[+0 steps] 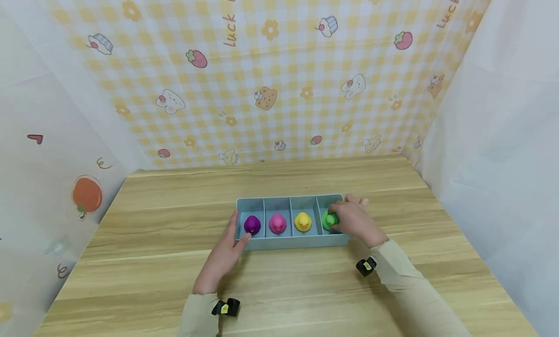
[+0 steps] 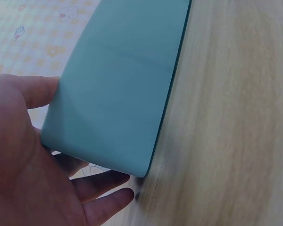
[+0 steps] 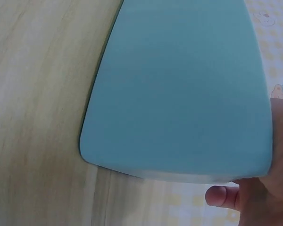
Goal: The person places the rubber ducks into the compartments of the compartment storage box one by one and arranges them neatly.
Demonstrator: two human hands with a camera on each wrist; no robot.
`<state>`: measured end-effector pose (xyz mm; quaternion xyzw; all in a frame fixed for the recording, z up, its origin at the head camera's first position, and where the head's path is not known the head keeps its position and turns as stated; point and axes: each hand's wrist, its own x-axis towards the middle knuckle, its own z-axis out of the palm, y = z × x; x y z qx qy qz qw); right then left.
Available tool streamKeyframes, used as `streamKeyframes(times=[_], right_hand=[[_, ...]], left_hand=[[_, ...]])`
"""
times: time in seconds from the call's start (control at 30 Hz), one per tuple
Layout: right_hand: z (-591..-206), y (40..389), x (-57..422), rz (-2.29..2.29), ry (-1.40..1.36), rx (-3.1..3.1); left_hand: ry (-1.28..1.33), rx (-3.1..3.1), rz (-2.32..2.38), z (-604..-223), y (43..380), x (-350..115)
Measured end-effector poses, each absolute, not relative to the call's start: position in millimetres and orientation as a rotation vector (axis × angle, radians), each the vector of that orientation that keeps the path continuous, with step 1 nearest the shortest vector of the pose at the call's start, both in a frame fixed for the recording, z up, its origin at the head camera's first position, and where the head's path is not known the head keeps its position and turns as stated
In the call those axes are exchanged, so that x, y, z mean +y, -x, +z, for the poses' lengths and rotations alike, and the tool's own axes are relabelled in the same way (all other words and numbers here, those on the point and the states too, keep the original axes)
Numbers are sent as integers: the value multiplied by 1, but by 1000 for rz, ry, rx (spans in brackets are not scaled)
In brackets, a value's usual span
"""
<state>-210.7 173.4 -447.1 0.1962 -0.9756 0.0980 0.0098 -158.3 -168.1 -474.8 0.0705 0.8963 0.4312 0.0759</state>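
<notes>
A blue-grey tray [image 1: 288,243] with a row of compartments lies lengthwise on the table. From left to right its compartments hold a purple rubber duck [image 1: 252,224], a pink duck [image 1: 277,223], a yellow duck [image 1: 303,222] and a green duck [image 1: 330,220]. My left hand [image 1: 224,252] grips the tray's left end, thumb at the front rim and fingers along the end wall. Over the right end wall reaches my right hand [image 1: 355,219], its fingers on the green duck and partly covering it. In both wrist views the tray's outer front wall [image 2: 118,89] hides the ducks.
The wood-grain table [image 1: 288,288] extends around the tray on every side. Behind it hangs a yellow checked cloth [image 1: 288,123], with white cloths at left [image 1: 57,109] and right [image 1: 502,133]. Black wrist cameras [image 1: 226,307] sit on both sleeves.
</notes>
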Motion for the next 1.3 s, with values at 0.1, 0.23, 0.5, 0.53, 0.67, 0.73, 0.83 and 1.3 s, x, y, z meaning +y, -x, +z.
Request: streamKeyframes(times=[0.1,0.23,0.5,0.53,0.67,0.73,0.83,1.3], right_hand=[[-448,210,174,294,-628,-3037],[-450,209,174,336,-626,-2997],[-448,201,176,544,-598,-2873],[-447,200,176,567,-592,-2867],[-445,196,179,619,-598,-2845],[-445,194,181,635,-607,-2839],[-446,191,185,664,-597,-2840],[-453,177,197,664,-490,-2910]], left_hand=[[-216,2684,1300,-476,159,-169],[-202,2687,1296,-478,160,-174],[-203,2734,1241,-479,159,-184],[-210,2761,1210,-479,159,-185],[-206,2889,1033,-476,160,-187],[-197,2927,964,-474,161,-188],[-194,2956,880,-471,163,-187],[-243,3014,758,-468,172,-189]])
